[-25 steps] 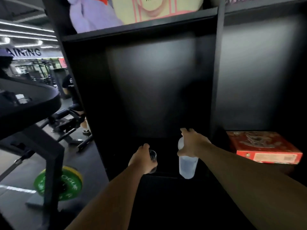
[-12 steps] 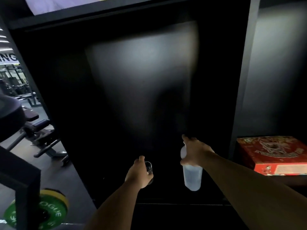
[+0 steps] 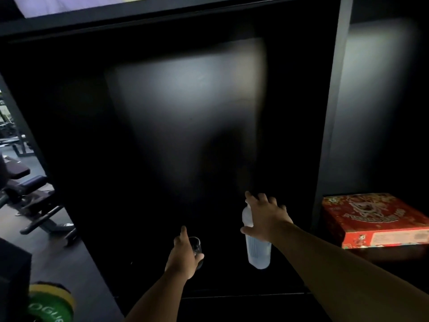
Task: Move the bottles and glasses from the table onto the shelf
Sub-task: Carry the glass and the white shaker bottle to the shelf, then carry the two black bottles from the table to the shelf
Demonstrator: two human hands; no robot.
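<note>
I face a black shelf unit, and both my arms reach into its dark middle bay [image 3: 222, 282]. My left hand [image 3: 182, 256] is wrapped around a small clear glass [image 3: 195, 245], held low over the bay's floor. My right hand [image 3: 267, 219] rests on the upper part of a translucent plastic bottle [image 3: 258, 254] that stands upright. The thumb crosses the bottle's front and the fingers spread out past its top. Whether the bottle's base touches the shelf floor is hidden in the dark.
A red printed box [image 3: 376, 224] lies in the right-hand bay, behind a vertical divider [image 3: 329, 124]. Left of the shelf are a gym bench [image 3: 34, 194] and a green weight plate [image 3: 50, 305] on the floor. A shelf board runs overhead.
I have come closer to the shelf and both hands have gone deeper into the middle bay. My right hand's fingers have spread apart over the bottle's top.
</note>
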